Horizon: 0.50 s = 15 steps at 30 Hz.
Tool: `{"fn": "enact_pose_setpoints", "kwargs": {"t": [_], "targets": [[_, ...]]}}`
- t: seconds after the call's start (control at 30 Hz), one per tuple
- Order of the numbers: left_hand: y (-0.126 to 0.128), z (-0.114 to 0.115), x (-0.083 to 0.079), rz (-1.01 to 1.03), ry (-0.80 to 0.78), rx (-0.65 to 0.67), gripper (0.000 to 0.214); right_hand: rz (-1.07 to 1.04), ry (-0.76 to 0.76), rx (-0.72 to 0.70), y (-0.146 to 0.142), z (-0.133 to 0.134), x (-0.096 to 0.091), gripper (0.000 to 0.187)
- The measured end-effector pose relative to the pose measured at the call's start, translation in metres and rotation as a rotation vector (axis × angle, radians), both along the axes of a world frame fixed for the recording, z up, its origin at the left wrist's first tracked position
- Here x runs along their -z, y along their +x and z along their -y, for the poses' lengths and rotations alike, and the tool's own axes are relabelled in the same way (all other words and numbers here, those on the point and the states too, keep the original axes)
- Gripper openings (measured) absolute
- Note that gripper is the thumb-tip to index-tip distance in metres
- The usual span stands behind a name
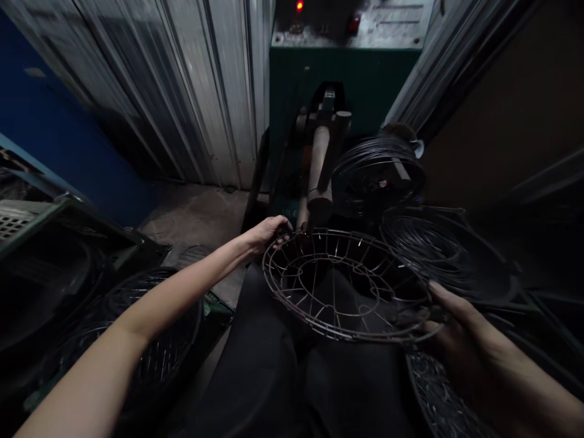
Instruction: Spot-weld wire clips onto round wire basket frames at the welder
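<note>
Markings on the scuffed silvery metal panel point(387, 40) are too dim to read. A round, shallow, dull-grey wire basket point(347, 336), its base of spokes and looped rings, sits above the person's black-clothed lap point(260, 347). The left hand's point(268, 232) fingers grip its far-left rim; the right hand's point(458, 316) its right rim.

The round wire basket point(351, 335) is made of thin, dull metal wires with big gaps between them. It is wide, not very deep, and its open side faces up, above the person's dark clothes point(356, 386).
</note>
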<state>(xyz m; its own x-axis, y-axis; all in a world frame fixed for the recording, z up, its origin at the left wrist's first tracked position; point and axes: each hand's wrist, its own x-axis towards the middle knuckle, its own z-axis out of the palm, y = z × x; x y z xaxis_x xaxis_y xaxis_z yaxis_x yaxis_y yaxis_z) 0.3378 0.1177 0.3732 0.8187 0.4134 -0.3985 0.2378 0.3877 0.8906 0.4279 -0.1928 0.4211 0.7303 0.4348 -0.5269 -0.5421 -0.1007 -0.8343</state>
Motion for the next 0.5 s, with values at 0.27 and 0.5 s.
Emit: {"fn": "enact_pose_setpoints", "kwargs": {"t": [0.27,0.5], "targets": [[-0.065,0.017,-0.003,-0.009,0.143,-0.03,0.025,-0.234,-0.014,-0.011,-0.036,0.001,0.043,0.057],[-0.137,0.004,-0.052,-0.051,0.393,-0.297,0.036,-0.432,0.249,-0.196,-0.053,-0.075,0.088,0.048]]}}
